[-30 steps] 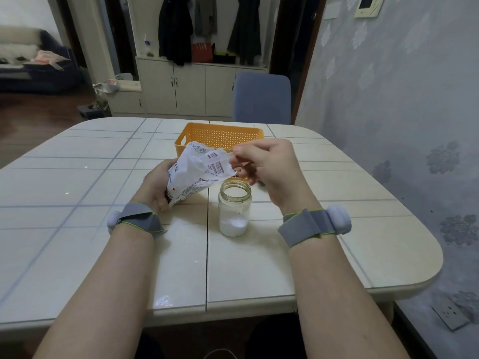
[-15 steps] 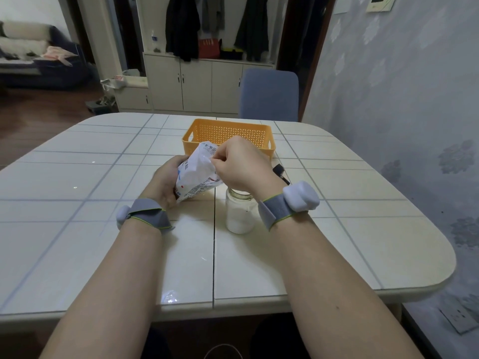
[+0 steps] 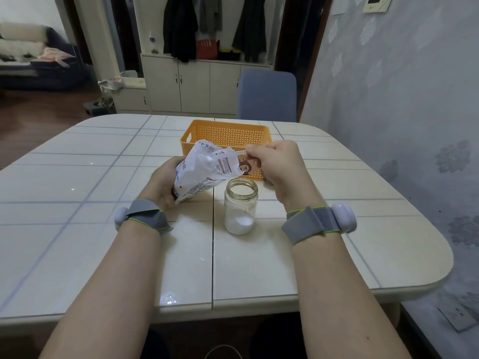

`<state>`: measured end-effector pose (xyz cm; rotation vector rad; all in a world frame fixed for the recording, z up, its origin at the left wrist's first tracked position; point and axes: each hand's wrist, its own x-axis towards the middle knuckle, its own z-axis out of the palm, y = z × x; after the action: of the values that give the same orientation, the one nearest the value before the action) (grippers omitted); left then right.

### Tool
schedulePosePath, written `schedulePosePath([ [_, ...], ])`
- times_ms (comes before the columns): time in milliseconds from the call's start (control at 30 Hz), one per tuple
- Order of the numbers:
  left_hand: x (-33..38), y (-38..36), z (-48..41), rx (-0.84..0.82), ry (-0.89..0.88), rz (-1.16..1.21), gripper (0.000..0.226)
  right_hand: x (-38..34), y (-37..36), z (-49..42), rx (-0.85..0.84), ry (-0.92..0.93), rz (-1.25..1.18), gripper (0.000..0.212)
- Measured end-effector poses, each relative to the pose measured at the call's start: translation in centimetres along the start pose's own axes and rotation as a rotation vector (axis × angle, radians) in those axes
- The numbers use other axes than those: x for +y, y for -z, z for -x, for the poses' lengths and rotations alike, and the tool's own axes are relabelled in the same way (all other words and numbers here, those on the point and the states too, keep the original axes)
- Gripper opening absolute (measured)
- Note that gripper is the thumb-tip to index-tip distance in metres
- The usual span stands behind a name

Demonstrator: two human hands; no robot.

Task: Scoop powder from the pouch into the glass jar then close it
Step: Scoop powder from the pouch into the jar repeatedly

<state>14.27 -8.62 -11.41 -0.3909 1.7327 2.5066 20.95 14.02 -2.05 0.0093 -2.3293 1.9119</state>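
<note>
Resting low in the frame on the pale tiled tabletop (image 3: 103,229), two bare forearms, each strapped with a grey wristband carrying a white puck-shaped sensor (image 3: 343,216). Standing uncapped at centre frame, between the wrists, a clear round glass jar (image 3: 241,206), holding a shallow layer of white powder (image 3: 238,224) at its bottom. Gripping from the left of centre, the left hand (image 3: 166,182), fingers wrapped round the lower end of a crinkled white plastic pouch with printed labels (image 3: 204,169), tilting it so that its open mouth is pointing right, just above and behind the jar's rim. Pinching at right of centre, the right hand (image 3: 277,164), fingers closed narrowly on a thin clear plastic spoon handle (image 3: 237,153) reaching into the pouch's mouth; bowl of the spoon hidden inside the pouch. Sitting just behind both hands, in the middle of the frame, an orange perforated plastic basket (image 3: 228,133) with a cartoon sticker on its front wall. Standing beyond the table's far edge, upper centre, a blue upholstered chair (image 3: 267,94). Filling the top of the frame, cream cabinets (image 3: 194,86) with dark coats hanging above.
</note>
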Motion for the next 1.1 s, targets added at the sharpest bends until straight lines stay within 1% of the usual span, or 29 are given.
schedulePosePath([
  [33, 0.0, 0.0, -0.1, 0.001, 0.011, -0.010, 0.046, 0.3, 0.1, 0.1, 0.003, -0.017, -0.018, 0.033],
  [167, -0.1, 0.0, -0.1, -0.003, 0.006, -0.005, 0.027, 1.1, 0.4, 0.1, 0.024, -0.045, -0.067, 0.029],
  [267, -0.3, 0.1, -0.4, -0.012, 0.004, 0.014, 0.028, 1.5, 1.1, 0.3, 0.039, -0.059, -0.088, 0.029],
  [367, -0.4, 0.1, -0.8, -0.008, -0.004, 0.010, 0.024, 1.8, 2.2, 0.7, 0.060, -0.053, -0.089, 0.030],
  [467, -0.5, 0.3, -1.2, -0.004, -0.024, -0.011, 0.033, 1.7, 3.3, 1.4, 0.074, -0.040, -0.126, 0.024],
  [533, -0.6, 0.3, -1.2, -0.005, -0.021, -0.020, 0.030, 1.6, 3.9, 1.8, 0.066, -0.032, -0.134, 0.021],
  [700, -0.6, 0.4, -1.1, 0.019, -0.041, -0.009, 0.020, 2.0, 5.2, 2.1, 0.057, -0.012, -0.100, 0.027],
  [800, -0.5, 0.6, -1.1, 0.018, -0.052, 0.005, 0.021, 2.2, 5.8, 2.1, 0.040, -0.007, -0.094, 0.022],
  [933, -0.5, 0.4, -0.9, 0.039, -0.062, -0.022, 0.022, 2.7, 6.4, 2.2, 0.008, -0.005, -0.073, 0.024],
  [1100, -0.3, 0.2, -0.7, 0.037, -0.029, -0.027, 0.022, 3.4, 6.1, 2.1, 0.005, 0.015, -0.065, 0.024],
])
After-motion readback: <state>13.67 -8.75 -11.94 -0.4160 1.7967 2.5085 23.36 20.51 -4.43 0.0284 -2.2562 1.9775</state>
